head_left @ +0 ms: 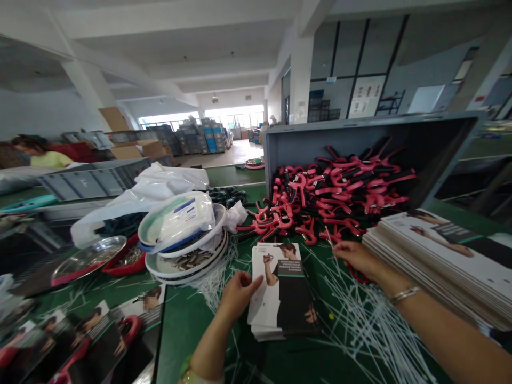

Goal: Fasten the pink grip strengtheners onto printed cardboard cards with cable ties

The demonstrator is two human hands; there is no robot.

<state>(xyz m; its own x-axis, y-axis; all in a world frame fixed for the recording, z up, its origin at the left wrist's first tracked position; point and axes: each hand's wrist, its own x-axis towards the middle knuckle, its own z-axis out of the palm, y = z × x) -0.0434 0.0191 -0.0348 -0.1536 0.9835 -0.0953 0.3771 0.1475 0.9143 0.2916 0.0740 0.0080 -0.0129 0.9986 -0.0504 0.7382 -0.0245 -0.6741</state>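
A stack of printed cards (280,293) lies before me on the green table. My left hand (239,296) is at the stack's left edge, its thumb over the top card and its fingers curled by the side, pinching the card's edge. To the right of the stack, my right hand (355,257) is closed with fingertips together on a thin white cable tie (328,236). Below that hand, many loose white cable ties (372,320) spread over the table. Pink and black hand grips (340,186) pile up behind, spilling from a grey crate (376,124) tipped on its side.
A taller card stack (444,250) stands at the right. On the left are stacked round trays (188,261) with metal parts, a red bowl (126,260) and a metal dish (90,261). Carded hand grips (100,341) lie front left. Another person (44,154) is far left.
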